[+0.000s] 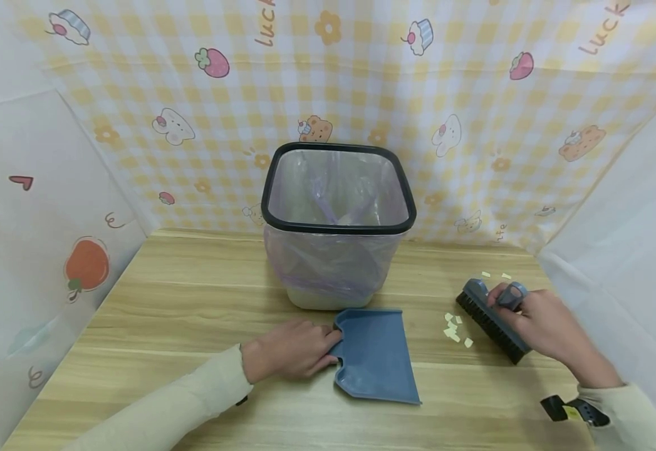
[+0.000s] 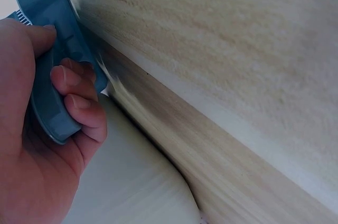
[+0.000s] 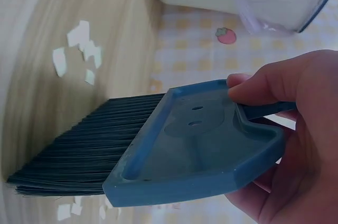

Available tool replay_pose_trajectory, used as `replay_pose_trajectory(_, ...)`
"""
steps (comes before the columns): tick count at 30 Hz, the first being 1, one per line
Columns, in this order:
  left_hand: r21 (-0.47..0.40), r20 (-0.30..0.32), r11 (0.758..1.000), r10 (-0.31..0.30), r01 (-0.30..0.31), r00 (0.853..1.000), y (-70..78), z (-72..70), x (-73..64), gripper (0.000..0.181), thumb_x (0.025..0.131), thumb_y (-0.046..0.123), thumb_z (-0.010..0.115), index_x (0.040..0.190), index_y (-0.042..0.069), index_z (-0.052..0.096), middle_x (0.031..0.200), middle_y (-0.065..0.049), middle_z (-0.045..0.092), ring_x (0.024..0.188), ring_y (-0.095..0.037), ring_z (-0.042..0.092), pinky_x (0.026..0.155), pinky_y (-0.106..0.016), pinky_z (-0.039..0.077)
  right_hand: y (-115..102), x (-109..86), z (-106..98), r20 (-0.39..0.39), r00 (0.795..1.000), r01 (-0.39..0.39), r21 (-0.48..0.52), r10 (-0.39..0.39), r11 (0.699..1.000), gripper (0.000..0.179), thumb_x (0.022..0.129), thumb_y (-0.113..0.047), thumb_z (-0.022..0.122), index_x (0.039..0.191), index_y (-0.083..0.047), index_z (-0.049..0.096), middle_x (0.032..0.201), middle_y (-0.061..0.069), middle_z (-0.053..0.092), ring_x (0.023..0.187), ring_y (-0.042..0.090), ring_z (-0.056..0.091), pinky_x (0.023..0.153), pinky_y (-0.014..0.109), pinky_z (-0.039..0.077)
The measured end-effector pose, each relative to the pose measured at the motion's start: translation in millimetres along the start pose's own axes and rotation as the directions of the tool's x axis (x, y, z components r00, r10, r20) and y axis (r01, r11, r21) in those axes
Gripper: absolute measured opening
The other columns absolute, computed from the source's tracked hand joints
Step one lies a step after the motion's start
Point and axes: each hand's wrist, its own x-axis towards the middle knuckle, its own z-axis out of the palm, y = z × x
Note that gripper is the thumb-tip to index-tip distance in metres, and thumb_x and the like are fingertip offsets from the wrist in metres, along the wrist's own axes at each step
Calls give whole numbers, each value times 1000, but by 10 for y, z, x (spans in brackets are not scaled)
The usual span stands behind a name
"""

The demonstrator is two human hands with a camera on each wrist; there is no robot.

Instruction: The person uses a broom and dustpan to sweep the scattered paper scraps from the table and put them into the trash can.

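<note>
My left hand (image 1: pixel 299 349) grips the handle of a blue-grey dustpan (image 1: pixel 377 357), which lies on the table with its wide lip facing right. In the left wrist view, fingers curl round the dustpan's handle (image 2: pixel 53 102). On the right, my right hand (image 1: pixel 544 322) holds a small blue hand brush (image 1: pixel 482 313) by its handle. Dark bristles (image 3: pixel 90 147) point down at the tabletop in the right wrist view. Between dustpan and brush lies a cluster of pale paper scraps (image 1: pixel 452 328). A few more scraps (image 1: pixel 495 275) lie behind the brush.
A bin (image 1: pixel 328 300) with a black rim and a purplish liner bag stands at the back centre, just behind the dustpan. The wood-grain table (image 1: pixel 203 300) meets a yellow checked cloth (image 1: pixel 215 156) at the back. White sheets (image 1: pixel 17 250) hang at both sides.
</note>
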Motion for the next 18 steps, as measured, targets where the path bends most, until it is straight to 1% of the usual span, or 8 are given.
replay_pose_trajectory(4,1,-1,1000,-2,2,1000,-3,12,1,29,115,34,60,126,8,65,100,-3,71,71,-9,65,63,-28,55,-57,5,65,19,1000,18,25,-18,1000,18,95,0,79,100,-17,77,80,-8,73,58,-2,43,56,30,43)
replay_pose_trajectory(8,6,-4,1000,1,-1,1000,-7,18,-1,29,115,34,60,127,8,65,101,-3,71,71,-9,65,63,-28,56,-135,17,113,24,998,58,32,-58,998,21,95,0,81,101,-20,76,77,-14,69,58,-3,41,57,29,42)
replay_pose_trajectory(11,8,-7,1000,6,-6,1000,-9,25,0,29,115,34,60,127,7,65,101,-3,72,71,-9,65,63,-28,56,-205,18,132,42,996,73,59,-75,996,22,96,0,80,102,-21,76,70,-20,60,55,-4,37,55,27,39)
replay_pose_trajectory(13,9,-9,1000,9,-9,1000,-11,31,1,29,115,34,60,127,7,65,101,-3,71,72,-9,65,63,-28,56,-254,20,139,48,994,92,78,-96,993,24,96,1,79,102,-22,75,70,-21,58,55,-4,35,55,27,38)
replay_pose_trajectory(15,11,-10,1000,10,-10,1000,-13,36,3,29,115,34,60,126,7,65,100,-2,71,72,-9,65,63,-28,56,-305,25,146,51,991,120,96,-125,988,26,95,2,78,102,-22,74,72,-21,60,57,-5,37,55,26,39)
replay_pose_trajectory(18,14,-10,1000,10,-10,1000,-13,34,6,29,115,34,60,127,7,65,100,-2,71,72,-9,65,63,-28,56,-377,32,159,41,982,180,120,-186,976,31,92,5,79,101,-24,73,81,-19,67,61,-6,43,57,25,42)
